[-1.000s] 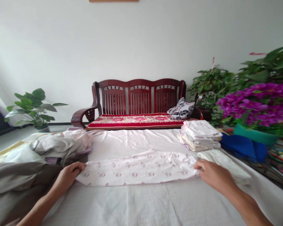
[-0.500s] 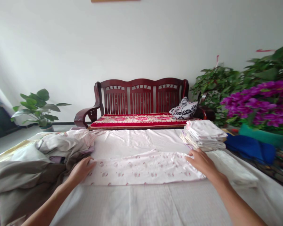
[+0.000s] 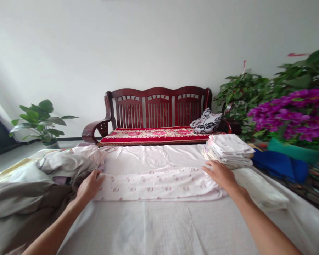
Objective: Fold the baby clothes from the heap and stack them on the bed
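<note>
A white garment [image 3: 154, 184] with small pinkish-brown printed figures lies as a long folded strip across the white-sheeted surface [image 3: 159, 226]. At its left end, my left hand [image 3: 91, 183] is closed with the thumb and fingers on the cloth's edge. My right hand [image 3: 221, 175] rests at the far right part of the strip, its fingers stretched out over the cloth. Just beyond the right hand stands a stack of folded white clothes [image 3: 228, 150]. Beside that forearm lies a flat, folded white cloth [image 3: 260, 189].
To the left is a loose heap of grey and white clothes [image 3: 32, 202]. A red-brown wooden bench [image 3: 159, 109] with a patterned cushion [image 3: 206, 121] stands behind. Purple flowers [image 3: 292, 115] and a blue cloth [image 3: 280, 164] are at right; a potted plant [image 3: 44, 122] stands back left.
The strip's near edge has shifted away from me, and the strip looks slightly narrower. Both hands have moved a little farther off and to the left.
</note>
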`<state>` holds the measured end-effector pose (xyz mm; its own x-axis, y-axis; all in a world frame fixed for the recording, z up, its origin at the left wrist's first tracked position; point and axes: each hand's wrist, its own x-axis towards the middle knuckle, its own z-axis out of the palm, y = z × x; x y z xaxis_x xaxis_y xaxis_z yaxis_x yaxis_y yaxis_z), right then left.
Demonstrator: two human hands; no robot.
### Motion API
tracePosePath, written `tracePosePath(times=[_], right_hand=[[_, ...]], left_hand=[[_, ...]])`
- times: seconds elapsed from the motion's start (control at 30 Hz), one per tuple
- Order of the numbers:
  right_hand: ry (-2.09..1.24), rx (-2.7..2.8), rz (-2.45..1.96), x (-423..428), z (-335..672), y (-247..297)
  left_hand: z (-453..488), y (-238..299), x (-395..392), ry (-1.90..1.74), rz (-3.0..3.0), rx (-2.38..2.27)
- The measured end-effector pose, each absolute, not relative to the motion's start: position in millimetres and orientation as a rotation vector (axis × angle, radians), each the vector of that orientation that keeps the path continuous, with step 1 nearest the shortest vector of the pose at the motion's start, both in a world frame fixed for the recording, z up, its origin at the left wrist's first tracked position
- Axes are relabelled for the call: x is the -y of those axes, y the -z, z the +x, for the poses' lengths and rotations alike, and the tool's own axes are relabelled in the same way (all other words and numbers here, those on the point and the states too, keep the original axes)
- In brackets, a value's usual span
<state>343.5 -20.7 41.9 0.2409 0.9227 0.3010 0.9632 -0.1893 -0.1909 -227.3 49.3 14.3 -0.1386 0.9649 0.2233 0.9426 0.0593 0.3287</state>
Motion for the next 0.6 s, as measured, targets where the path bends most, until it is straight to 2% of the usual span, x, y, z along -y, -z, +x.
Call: tracePosePath(times=[0.1,0.17,0.27,0.37,0.6], right_hand=[[0.349,1.832,-2.118,30.5,328.7,-40.5],[0.360,1.780,-2.189,39.9,320.4,-42.7],[0.299,1.605,-2.392,53.7,315.4,-47.6],[0.194,1.517,-2.537,61.9,320.0,-47.1],[-0.026,1.465,-2.473,57.3,345.8,-27.2]], left_hand=[[-213.6,-12.2,-40.7,-0.628,2.307,-2.266],[-201.1,-10.3,-33.1,-0.647,2.469,-2.100],[-187.4,-2.2,-25.0,-0.635,2.527,-1.820],[-186.2,11.7,-23.9,-0.606,2.503,-1.781],[-200.7,32.5,-35.2,-0.565,2.511,-1.816]])
